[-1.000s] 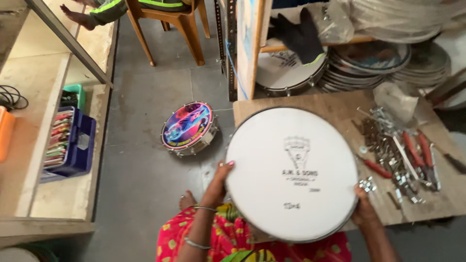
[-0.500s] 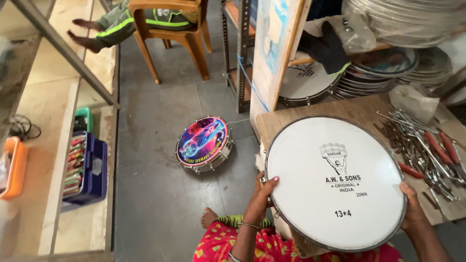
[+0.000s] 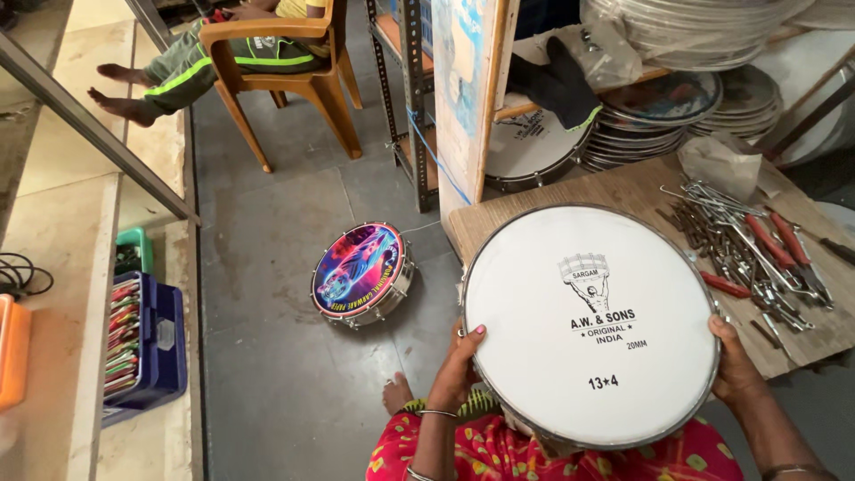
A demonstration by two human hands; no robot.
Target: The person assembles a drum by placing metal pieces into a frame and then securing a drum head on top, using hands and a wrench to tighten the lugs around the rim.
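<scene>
both hands clamp the white drum (image 3: 591,325) by its metal rim over the lap, left hand (image 3: 457,363) and right hand (image 3: 734,361) on opposite edges; looks light, stiff, thin skin dentable, so grip rim only.

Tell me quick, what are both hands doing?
Left hand: closed on the near-left rim of the white drum.
Right hand: closed on the drum's right rim.

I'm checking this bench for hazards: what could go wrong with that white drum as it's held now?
The white drum is gripped only at its rim by the left hand and right hand, so it might slip. Its skin sits close to the metal tools, which could scratch it.
</scene>
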